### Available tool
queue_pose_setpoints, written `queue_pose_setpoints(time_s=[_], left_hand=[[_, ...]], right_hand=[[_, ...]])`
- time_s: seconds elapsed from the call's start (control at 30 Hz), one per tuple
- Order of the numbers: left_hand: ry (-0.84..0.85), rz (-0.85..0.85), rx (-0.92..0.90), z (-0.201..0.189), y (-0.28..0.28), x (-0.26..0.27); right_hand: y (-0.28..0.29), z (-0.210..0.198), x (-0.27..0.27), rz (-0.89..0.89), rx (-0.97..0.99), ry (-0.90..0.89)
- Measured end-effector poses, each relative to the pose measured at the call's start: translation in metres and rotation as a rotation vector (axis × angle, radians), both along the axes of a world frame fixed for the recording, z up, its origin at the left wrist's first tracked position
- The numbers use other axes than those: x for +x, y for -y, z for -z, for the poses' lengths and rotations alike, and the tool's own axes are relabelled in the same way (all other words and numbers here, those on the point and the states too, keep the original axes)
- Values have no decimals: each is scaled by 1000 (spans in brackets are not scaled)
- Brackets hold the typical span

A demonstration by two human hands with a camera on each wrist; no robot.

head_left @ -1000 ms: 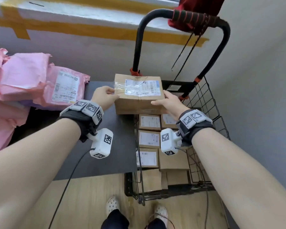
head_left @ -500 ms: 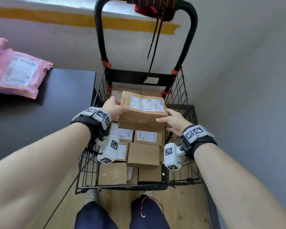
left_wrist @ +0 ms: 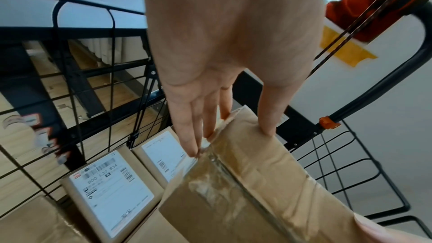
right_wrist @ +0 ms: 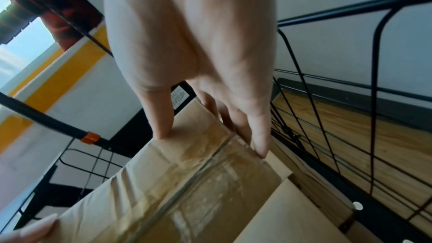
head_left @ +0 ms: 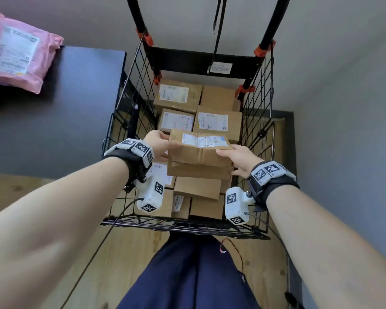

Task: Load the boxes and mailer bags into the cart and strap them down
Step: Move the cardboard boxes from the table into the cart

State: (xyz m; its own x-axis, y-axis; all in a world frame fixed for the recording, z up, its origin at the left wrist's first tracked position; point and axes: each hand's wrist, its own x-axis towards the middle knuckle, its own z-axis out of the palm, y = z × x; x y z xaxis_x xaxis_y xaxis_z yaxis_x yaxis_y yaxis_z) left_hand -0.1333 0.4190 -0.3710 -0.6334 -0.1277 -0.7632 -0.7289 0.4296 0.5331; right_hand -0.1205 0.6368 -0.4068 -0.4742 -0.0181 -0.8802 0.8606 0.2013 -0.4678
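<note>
I hold a brown taped cardboard box (head_left: 198, 152) with a white label over the middle of the black wire cart (head_left: 129, 85). My left hand (head_left: 158, 143) grips its left end and my right hand (head_left: 234, 157) grips its right end. In the left wrist view the left hand (left_wrist: 222, 62) has its thumb on the box (left_wrist: 257, 182) top and its fingers (left_wrist: 189, 136) along the end face. The right wrist view shows the right hand (right_wrist: 198, 43) holding the box (right_wrist: 187, 182) the same way. Several labelled boxes (head_left: 178, 94) fill the cart below.
A pink mailer bag (head_left: 16, 54) lies on the dark table (head_left: 65, 108) left of the cart. A black strap (head_left: 218, 18) hangs from the cart handle at the back. A grey wall stands close on the right; my legs are against the cart's near rim.
Both hands carried the box from the table edge rightward over the cart and lowered it toward the stacked boxes. The grip has not changed.
</note>
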Motion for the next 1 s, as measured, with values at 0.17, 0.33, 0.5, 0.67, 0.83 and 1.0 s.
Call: queue_pose_setpoints(time_s=[0.17, 0.33, 0.5, 0.67, 0.83, 1.0], left_hand=[[155, 36, 16, 22, 9, -1], [348, 129, 45, 54, 16, 0], [505, 200, 57, 94, 20, 9], [636, 284, 88, 129, 16, 17], [696, 313, 110, 152, 18, 21], [693, 316, 135, 161, 21, 20]], right_hand=[[0, 24, 8, -33, 80, 136], [0, 33, 16, -130, 88, 311], [3, 51, 21, -230, 89, 475], [-1, 86, 28, -285, 108, 568], [-8, 109, 27, -303, 108, 598], [-12, 124, 22, -300, 78, 603]])
